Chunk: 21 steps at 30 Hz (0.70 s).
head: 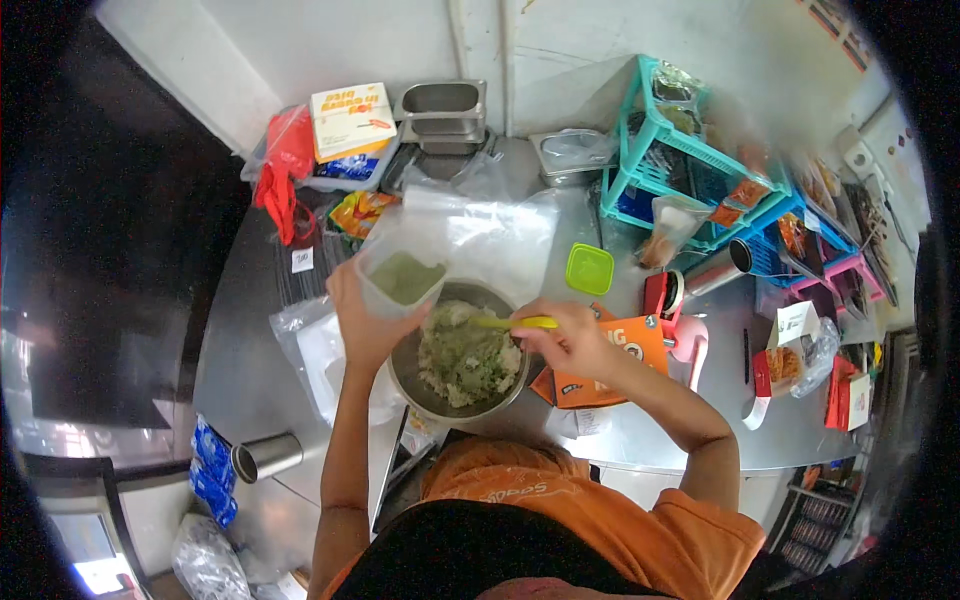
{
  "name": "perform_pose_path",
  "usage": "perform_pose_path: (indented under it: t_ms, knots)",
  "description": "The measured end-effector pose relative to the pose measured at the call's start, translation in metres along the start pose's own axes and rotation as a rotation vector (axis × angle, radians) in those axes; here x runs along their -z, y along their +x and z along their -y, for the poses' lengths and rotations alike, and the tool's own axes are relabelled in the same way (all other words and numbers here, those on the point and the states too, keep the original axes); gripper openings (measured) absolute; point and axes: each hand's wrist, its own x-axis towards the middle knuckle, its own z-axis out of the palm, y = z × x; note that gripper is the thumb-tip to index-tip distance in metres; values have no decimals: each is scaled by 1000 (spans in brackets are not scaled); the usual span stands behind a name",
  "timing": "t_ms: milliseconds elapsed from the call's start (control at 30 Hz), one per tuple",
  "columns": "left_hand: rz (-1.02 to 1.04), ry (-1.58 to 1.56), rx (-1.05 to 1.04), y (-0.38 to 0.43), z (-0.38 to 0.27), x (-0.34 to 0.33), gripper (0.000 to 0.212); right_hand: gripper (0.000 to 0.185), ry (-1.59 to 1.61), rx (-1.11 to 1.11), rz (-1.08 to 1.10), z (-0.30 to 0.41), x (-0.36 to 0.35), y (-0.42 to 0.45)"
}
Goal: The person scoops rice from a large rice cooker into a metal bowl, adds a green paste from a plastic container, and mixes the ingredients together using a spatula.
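Note:
My left hand point(367, 322) grips a clear plastic tub point(401, 289) of green powder, tilted beside the rim of a steel bowl point(405, 371). In my right hand point(566, 337) is the handle of a yellow-green plastic spoon point(514, 322), held over the bowl; its far end is hard to make out. The bowl holds a pale, crumbly mass point(469, 356) that looks like rice, with green powder scattered over its middle. A square lime-green lid point(589, 268) lies on the steel table, beyond my right hand.
An orange printed box point(637, 352) lies right of the bowl. Clear plastic sheets point(480, 232) are behind it. Steel pans point(442, 112), a plastic tray point(367, 176) and teal stacked baskets point(637, 150) line the wall. A steel cylinder point(268, 457) stands lower left; another point(716, 270) is at right.

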Motion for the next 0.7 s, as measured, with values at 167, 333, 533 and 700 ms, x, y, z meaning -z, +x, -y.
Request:
perform_pose_path:
  t_ms: [167,333,533,700]
  knots:
    - [48,-98,-114,51,-5,-63,79,8,191,3,-748,2,48,13]
    - [193,-603,24,86,-5,-165,74,12,121,-102,-910,-45,66,47]
    - [75,-572,105,124,52,-276,82,27,-91,-282,-658,-119,60,65]
    - [-29,-441,81,145,73,-332,82,18,-41,-479,-673,-87,130,-33]
